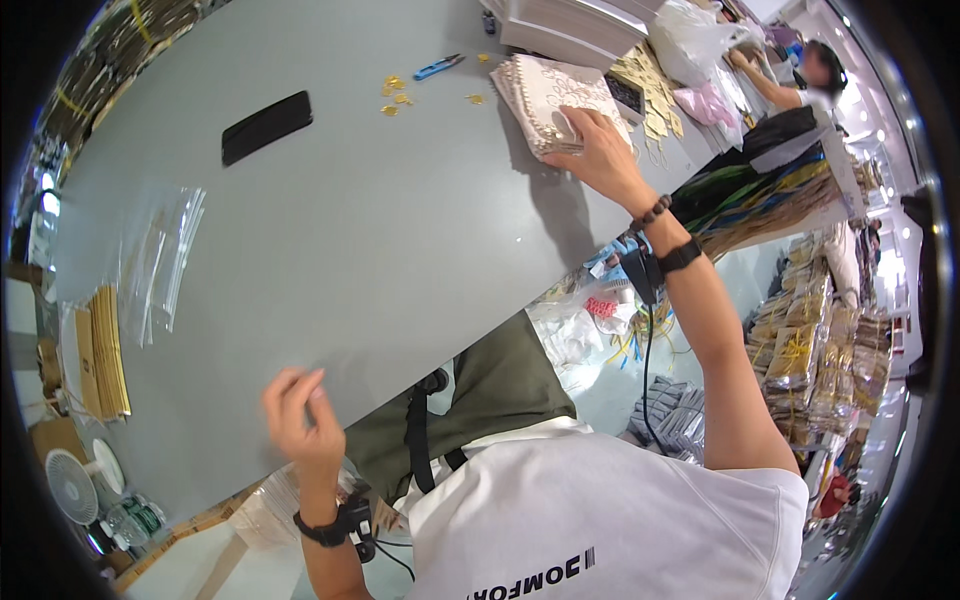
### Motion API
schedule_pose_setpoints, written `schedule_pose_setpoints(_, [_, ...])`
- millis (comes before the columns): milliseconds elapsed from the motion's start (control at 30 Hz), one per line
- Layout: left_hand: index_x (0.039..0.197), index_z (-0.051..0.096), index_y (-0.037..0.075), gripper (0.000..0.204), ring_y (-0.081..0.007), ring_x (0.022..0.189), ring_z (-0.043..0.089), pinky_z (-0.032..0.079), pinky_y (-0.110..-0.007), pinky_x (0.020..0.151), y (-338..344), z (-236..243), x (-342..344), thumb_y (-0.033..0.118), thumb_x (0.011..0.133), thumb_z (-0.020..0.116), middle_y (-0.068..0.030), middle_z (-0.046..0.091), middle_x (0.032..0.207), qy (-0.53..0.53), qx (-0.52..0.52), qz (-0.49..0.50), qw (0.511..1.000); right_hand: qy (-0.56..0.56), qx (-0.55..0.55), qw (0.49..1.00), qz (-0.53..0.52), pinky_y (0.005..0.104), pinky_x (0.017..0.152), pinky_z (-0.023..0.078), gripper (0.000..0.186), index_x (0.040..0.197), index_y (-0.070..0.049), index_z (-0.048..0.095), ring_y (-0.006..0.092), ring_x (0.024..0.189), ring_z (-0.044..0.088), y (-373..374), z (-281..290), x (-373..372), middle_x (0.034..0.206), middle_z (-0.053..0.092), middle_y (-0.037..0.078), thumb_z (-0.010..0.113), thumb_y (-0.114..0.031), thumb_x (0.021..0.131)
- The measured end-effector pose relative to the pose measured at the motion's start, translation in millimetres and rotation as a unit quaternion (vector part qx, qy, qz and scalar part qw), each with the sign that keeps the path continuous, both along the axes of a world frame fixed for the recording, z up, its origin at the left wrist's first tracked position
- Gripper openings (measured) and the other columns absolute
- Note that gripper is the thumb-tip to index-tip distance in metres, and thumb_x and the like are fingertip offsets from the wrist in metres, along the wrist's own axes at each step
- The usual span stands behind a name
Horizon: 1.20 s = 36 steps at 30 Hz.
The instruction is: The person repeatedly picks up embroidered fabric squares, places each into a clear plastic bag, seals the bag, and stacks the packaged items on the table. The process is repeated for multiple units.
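Scroll-patterned cream pieces (570, 88): stacked, far right; right hand (603, 160) atop, grip unclear; left hand (305, 425) empty, relaxed; plastic sleeves (172, 262) untouched.

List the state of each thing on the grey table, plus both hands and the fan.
Right hand: on the pile's near edge; grip unclear
Pale beaded pile: stacked, slightly uneven
Left hand: raised, fingers loosely curled, holding nothing
Phone: flat, screen dark
Blue snips: lying down, blades too small to judge
Gold pieces: scattered
Clear plastic bags: lying flat
Fan: spinning or not, unclear
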State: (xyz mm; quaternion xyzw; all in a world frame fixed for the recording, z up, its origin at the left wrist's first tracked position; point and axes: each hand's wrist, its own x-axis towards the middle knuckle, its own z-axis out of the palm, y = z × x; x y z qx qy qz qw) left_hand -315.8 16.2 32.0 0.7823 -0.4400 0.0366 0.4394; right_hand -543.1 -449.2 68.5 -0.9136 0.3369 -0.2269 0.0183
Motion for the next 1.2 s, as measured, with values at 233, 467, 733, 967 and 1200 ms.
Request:
schedule_pose_setpoints(233, [0.109,0.078,0.004,0.017,-0.0271,0.098,0.070,0.057,-0.036,0.084,-137.1,29.2,-23.9,-0.001,0.096,0.069,-0.0109,0.071,0.114,0.083,0.004,-0.178,0.981,-0.076,0.094,0.991,0.064,0.0425,0.098,0.054,0.043,0.111,-0.009,0.084,0.0321,0.114,0.067,-45.3,-24.2,-14.1,0.125,0.072,0.013,0.073,-0.049,0.100])
schedule_pose_setpoints(467, [0.121,0.075,0.003,0.021,-0.0182,0.093,0.070,0.057,-0.031,0.081,-268.1,23.3,-60.0,0.011,0.104,0.066,-0.0079,0.075,0.109,0.235,0.027,-0.269,0.934,-0.100,0.207,0.972,0.045,0.0412,0.097,0.054,0.047,0.109,-0.007,0.083,0.0325,0.111,0.068,-57.0,-18.6,-13.0,0.120,0.072,0.017,0.067,-0.051,0.103])
schedule_pose_setpoints(733, [0.111,0.074,-0.005,0.048,-0.0091,0.072,0.059,0.047,-0.024,0.063,-409.8,26.5,-54.5,0.043,0.107,0.065,-0.0044,0.069,0.089,0.545,0.057,-0.195,0.813,-0.166,0.362,0.917,-0.004,0.0399,0.086,0.054,0.042,0.106,-0.003,0.077,0.0320,0.101,0.069,-57.9,-18.6,-12.1,0.105,0.074,0.016,0.064,-0.043,0.108])
schedule_pose_setpoints(967, [0.083,0.074,-0.003,0.045,-0.0122,0.065,0.065,0.050,-0.030,0.056,-443.7,26.2,-58.7,0.039,0.100,0.071,-0.0067,0.068,0.076,0.422,0.125,-0.177,0.880,-0.166,0.084,0.973,0.136,0.0423,0.089,0.058,0.028,0.115,-0.009,0.082,0.0327,0.103,0.072,-30.8,-8.7,-9.7,0.116,0.078,0.013,0.077,-0.031,0.100])
schedule_pose_setpoints(1200, [0.109,0.070,-0.002,0.033,-0.0135,0.072,0.068,0.055,-0.029,0.071,-379.3,45.5,-41.8,0.030,0.106,0.065,-0.0062,0.073,0.091,0.490,-0.002,-0.208,0.847,-0.300,0.005,0.950,0.084,0.0335,0.076,0.060,0.017,0.110,-0.004,0.083,0.0251,0.086,0.077,-10.1,37.3,6.2,0.101,0.080,0.013,0.077,-0.016,0.099])
